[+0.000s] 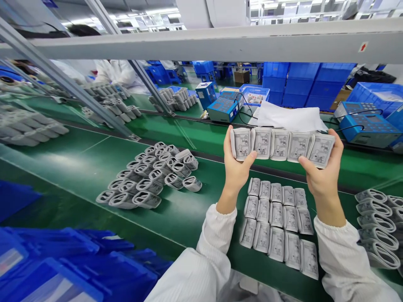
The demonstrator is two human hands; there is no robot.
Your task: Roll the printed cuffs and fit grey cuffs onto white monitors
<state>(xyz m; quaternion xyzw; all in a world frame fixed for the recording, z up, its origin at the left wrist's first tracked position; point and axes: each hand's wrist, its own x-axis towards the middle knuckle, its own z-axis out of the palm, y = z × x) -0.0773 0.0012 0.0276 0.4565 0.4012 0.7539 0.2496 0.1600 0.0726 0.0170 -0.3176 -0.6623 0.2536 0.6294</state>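
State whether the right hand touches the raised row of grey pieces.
Touching; head view: the right hand grips the raised row, thumb on its front.

Could pass low over the green table (182, 214) between the grey rolls (145, 170) and the left sleeve (206, 251). Would meet rows of folded packets (276, 214) between both sleeves, other rolls (379, 241) beside the right sleeve (343, 251), a white rail (201, 46) ahead.
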